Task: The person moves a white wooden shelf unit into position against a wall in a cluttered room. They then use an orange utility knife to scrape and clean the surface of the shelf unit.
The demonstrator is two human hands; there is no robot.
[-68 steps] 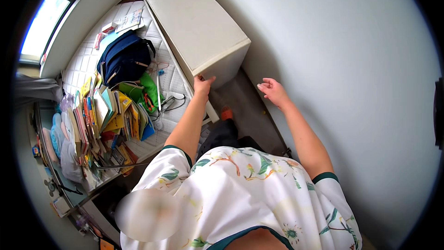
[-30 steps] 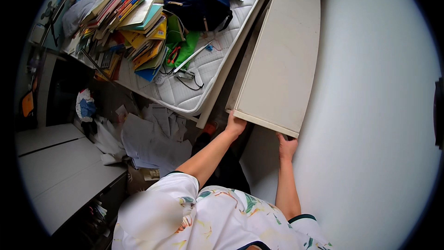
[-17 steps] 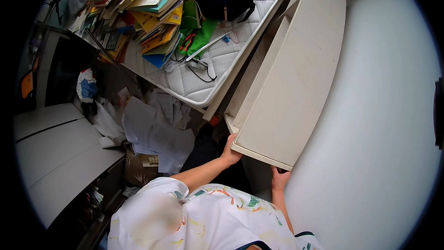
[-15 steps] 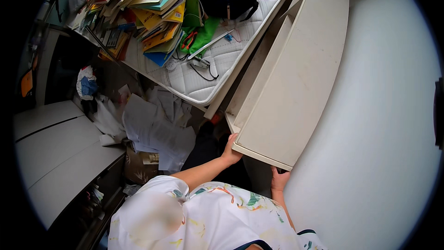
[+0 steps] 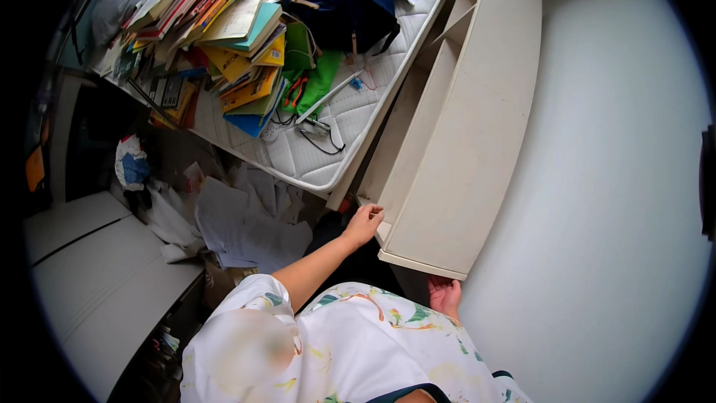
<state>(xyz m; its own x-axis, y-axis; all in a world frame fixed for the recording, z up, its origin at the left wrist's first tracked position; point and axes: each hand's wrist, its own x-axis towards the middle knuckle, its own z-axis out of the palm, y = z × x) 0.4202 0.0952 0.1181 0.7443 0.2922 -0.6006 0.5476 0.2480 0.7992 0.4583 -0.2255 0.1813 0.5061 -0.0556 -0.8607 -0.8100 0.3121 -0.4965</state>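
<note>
A long cream shelf unit with a bowed side panel and open compartments lies at a slant between the bed and the white wall. At its near left corner is my left hand, fingers loosely bent and apart, gripping nothing visible; whether the fingertips touch the edge I cannot tell. Below the unit's near end, my right hand is palm up with its fingers extended toward the underside of the end edge. The fingertips are partly hidden there.
Left of the unit stands a bed with a white quilted mattress, bearing stacked books, a dark blue backpack and orange-handled pliers. Loose papers cover the floor. A pale cabinet is at lower left.
My left hand has come off the near corner and moved slightly up along the left edge. My right hand has loosened and turned palm up. The view has shifted a little.
</note>
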